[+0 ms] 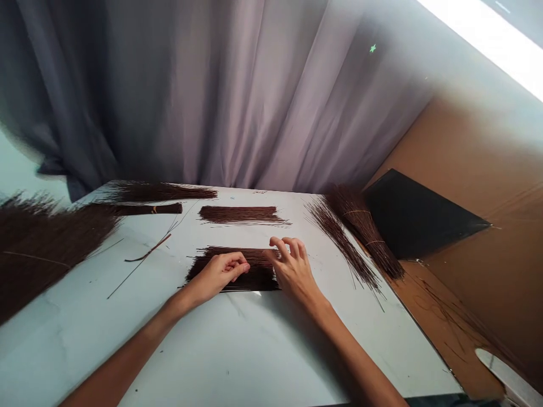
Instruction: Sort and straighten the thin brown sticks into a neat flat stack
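A flat layer of thin dark brown twigs lies crosswise on the white table in front of me. Over its left half is my left hand, its thumb and fingertips closed in a pinch; whatever is between them is too small to make out. My right hand hovers at the layer's right end, fingers bent and apart, holding nothing visible. Behind both hands sits a smaller, trimmed row of twigs.
Large loose twigs fill the left side. A tied twig bundle and another pile lie at the back left. Loose twigs and a tied bundle rest at the right edge. A grey curtain hangs behind.
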`<state>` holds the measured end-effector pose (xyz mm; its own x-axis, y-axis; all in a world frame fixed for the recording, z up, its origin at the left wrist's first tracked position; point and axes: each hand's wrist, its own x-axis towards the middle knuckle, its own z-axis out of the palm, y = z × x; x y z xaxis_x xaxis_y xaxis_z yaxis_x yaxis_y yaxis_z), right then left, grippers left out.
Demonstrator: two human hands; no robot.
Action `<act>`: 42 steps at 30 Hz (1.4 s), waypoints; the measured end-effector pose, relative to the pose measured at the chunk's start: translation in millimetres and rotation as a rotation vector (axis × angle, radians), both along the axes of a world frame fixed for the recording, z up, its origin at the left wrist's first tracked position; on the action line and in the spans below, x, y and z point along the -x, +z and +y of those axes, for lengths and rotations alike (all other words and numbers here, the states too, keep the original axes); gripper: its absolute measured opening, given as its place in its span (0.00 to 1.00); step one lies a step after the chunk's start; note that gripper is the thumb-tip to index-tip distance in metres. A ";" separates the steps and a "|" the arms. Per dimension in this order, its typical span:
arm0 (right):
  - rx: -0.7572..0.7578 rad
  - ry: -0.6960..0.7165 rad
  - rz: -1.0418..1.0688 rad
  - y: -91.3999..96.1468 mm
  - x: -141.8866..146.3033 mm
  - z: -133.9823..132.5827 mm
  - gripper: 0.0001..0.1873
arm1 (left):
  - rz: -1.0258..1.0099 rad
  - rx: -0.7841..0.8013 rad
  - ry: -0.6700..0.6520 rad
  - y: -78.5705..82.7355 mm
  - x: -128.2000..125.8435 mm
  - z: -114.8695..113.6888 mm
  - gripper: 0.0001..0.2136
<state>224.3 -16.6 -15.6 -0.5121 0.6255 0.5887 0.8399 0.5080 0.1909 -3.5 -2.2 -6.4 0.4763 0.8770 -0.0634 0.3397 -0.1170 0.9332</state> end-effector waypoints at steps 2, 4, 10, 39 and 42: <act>0.027 0.005 0.028 -1.7 -0.6 1.8 0.16 | 0.011 -0.016 0.004 -2.2 0.7 -0.1 0.16; 0.058 0.045 0.106 -1.3 -3.3 4.0 0.15 | 0.021 -0.019 0.006 -4.5 1.9 -0.5 0.15; 0.186 -0.001 0.529 13.1 -19.1 3.7 0.14 | 0.004 0.036 -0.005 0.5 1.4 -5.6 0.15; 1.036 0.257 0.947 18.2 27.7 -24.4 0.17 | -0.348 -0.022 0.249 12.5 -4.8 -4.9 0.12; 0.993 0.253 0.888 24.1 25.8 -25.9 0.16 | -0.316 -0.024 0.204 15.6 1.0 -0.6 0.13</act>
<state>198.6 -42.4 8.5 -0.3623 0.9220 0.1367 0.3508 0.2708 -0.8964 -4.6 -2.8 9.3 0.2845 0.9553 0.0808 0.0540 -0.1002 0.9935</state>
